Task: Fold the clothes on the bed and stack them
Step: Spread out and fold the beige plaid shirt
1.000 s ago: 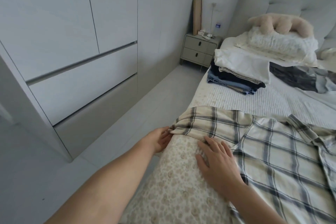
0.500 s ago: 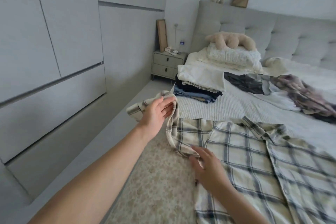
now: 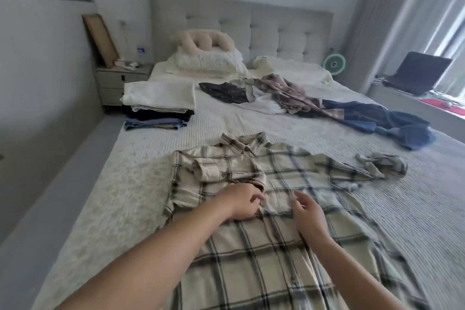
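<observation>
Your left hand (image 3: 242, 201) lay on the plaid shirt (image 3: 264, 254), its fingers curled at the cuff of the left sleeve (image 3: 219, 171); it was too blurry to tell if you pinched the cuff or only touched it. Your right hand (image 3: 308, 211) was just beside it, fingers loose and holding nothing. The shirt lay spread on the bed (image 3: 327, 133) right in front of you. Half a second before, your left hand held that sleeve up in the air off the side of the bed. Now the sleeve lay folded across the shirt's chest. So the first fold looked done, I think. The right sleeve (image 3: 382, 166) was not folded yet and lay out to the side. Farther off, the stack of folded clothes (image 3: 158, 108) sat near the left edge. More loose clothes (image 3: 314, 103) waited near the pillow (image 3: 208, 63).
</observation>
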